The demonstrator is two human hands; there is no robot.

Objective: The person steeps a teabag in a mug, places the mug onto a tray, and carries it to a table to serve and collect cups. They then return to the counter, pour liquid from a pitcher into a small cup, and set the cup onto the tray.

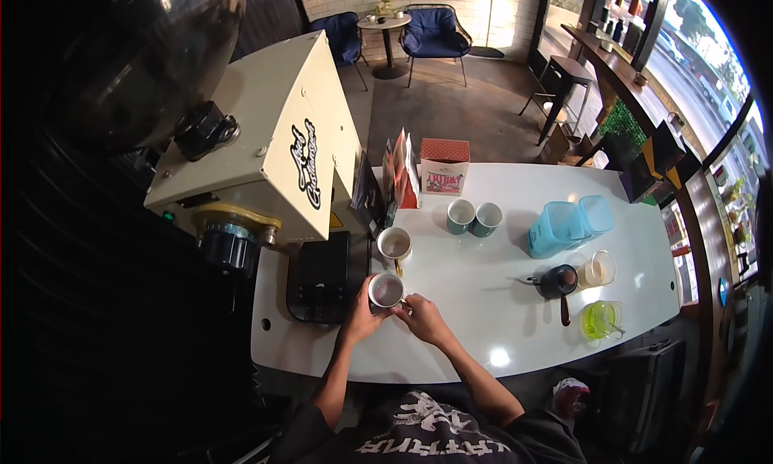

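Steadying a round white ceramic cup point(386, 291) seems the step, left hand point(364, 317) cupping its side, right hand point(422, 319) pinching its handle point(404, 302); moving it likely needs levelness

Two hands drawn close together

The left hand point(362, 317) is curved in a cupped grip; the right hand point(423, 319) sits just beside it, fingers bent inward. The left forearm point(333, 377) reaches nearly straight forward, the right forearm point(480, 377) slants inward
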